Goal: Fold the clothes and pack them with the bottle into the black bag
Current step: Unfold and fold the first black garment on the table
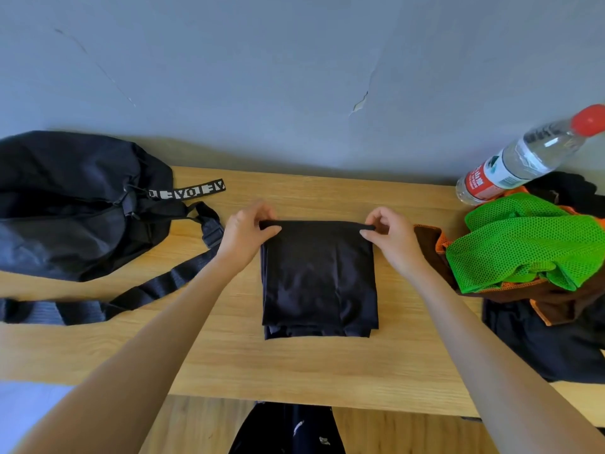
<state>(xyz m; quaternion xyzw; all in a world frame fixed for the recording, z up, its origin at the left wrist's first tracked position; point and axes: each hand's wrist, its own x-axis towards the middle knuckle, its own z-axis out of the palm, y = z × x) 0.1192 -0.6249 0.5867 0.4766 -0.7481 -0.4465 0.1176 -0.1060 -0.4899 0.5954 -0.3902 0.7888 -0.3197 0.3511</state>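
Both hands are on the dark folded garment [319, 276] at the middle of the desk [229, 362]: the left hand [244, 235] pinches its far left corner, the right hand [391, 239] pinches the far right corner, the far edge lifted slightly between them. If one corner slips as that edge comes over, the layers underneath could slide and the neat stack splay open; the lower layers already peek out at the near edge. Left of the garment lies the black bag [75, 204], slumped, strap trailing toward the person. Its opening can't be made out, so I can't tell what's inside. Right of the garment sits the unfolded pile, the green mesh garment [523, 240] on top, and the bottle [523, 158] stands behind it against the wall, not yet packed.
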